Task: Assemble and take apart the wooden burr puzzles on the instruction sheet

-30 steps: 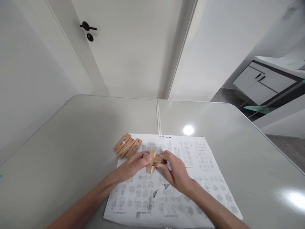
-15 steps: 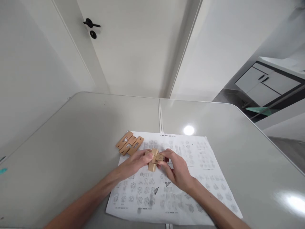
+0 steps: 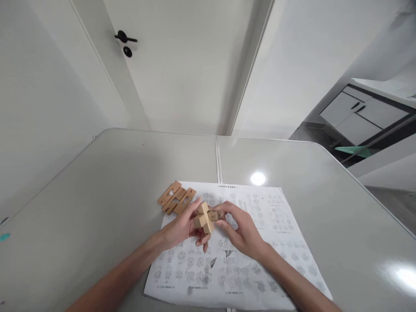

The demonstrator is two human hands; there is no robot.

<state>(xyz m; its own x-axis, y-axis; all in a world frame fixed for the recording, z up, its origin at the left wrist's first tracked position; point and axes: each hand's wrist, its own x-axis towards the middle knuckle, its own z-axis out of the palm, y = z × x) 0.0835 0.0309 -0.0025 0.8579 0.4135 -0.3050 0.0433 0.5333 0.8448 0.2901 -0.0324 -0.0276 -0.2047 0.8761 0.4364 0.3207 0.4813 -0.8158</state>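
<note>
A cross-shaped wooden burr puzzle point(image 3: 205, 219) of interlocking bars is held in the air above the printed sheet. My left hand point(image 3: 182, 227) is closed round its left side, thumb on top and fingers curled beneath. My right hand point(image 3: 242, 227) pinches the right end of the bar that sticks out of the puzzle, between thumb and index finger. That bar carries small dark marks. Parts of the puzzle are hidden behind my left fingers. Just beyond my left hand lie several flat wooden pieces point(image 3: 177, 198) with cut-outs and dark numbers, fitted side by side.
A creased paper sheet point(image 3: 276, 260) with printed puzzle diagrams lies under my hands on the grey table point(image 3: 107, 186). A seam runs across the tabletop. Past the far edge stands a door point(image 3: 182, 65) with a black handle; a white cabinet point(image 3: 367, 110) is at the right.
The puzzle has turned and tilted, so more of its bar ends face me. My left fingers have shifted beneath it and loosened. My right hand keeps its pinch on the bar.
</note>
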